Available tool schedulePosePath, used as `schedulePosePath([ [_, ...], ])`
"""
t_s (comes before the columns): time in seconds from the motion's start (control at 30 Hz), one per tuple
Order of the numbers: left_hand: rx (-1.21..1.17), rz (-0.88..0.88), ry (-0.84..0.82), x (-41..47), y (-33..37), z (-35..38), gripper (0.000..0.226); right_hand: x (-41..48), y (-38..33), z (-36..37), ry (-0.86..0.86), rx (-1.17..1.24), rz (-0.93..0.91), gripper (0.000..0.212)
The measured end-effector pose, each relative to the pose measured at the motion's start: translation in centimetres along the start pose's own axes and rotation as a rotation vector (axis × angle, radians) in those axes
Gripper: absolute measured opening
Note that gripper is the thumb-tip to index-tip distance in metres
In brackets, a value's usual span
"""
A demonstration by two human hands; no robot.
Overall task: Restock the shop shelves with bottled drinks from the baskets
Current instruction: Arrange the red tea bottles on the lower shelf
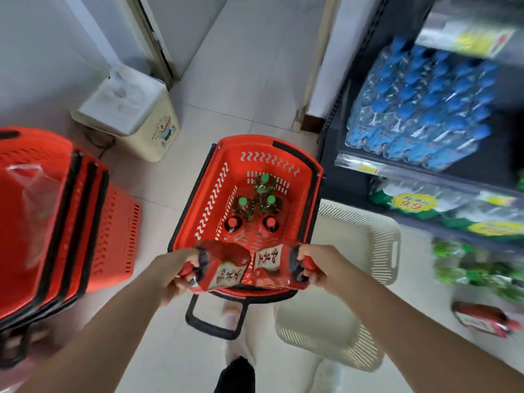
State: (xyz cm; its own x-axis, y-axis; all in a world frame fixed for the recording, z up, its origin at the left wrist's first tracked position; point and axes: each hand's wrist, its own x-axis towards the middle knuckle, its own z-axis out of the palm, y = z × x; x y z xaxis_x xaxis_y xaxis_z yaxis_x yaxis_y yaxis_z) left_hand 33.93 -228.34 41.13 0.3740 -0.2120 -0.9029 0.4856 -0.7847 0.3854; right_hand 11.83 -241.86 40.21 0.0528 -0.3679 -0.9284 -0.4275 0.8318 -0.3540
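Red basket (209, 199): glossy moulded plastic, perforated walls.
Red-labelled bottles (226, 265): shiny film wrap.
White basket (380, 239): matt slotted plastic.
Floor (243, 86): smooth pale tiles, faint sheen.
Shelf upright (365, 41): dark matt metal.

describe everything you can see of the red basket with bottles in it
The red basket looks like plastic, with wavy slots cut in its walls, a slotted bottom, a black rim and a black handle lying toward the person. It stands upright on the tiled floor, beside a cream basket. Inside stand three green-capped bottles and two red-capped bottles, all upright.
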Motion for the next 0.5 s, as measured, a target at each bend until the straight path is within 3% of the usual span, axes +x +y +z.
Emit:
schedulePosePath([
  [0.2,0.163,0.104,-0.007,-8.0,2.5,1.8,0.014,-7.6,-1.8,-3.6,-0.008,-0.13,-0.129,0.007],
  [0.3,0.265,0.229,-0.013,-12.5,4.0,2.9,0.022,-11.5,-2.4,-6.2,-0.029,-0.14,-0.206,0.008],
  [0.5,0.504,0.527,0.041,-23.3,5.2,6.6,0.015,-19.4,-2.5,-12.9,0.054,-0.272,-0.328,0.02],
])
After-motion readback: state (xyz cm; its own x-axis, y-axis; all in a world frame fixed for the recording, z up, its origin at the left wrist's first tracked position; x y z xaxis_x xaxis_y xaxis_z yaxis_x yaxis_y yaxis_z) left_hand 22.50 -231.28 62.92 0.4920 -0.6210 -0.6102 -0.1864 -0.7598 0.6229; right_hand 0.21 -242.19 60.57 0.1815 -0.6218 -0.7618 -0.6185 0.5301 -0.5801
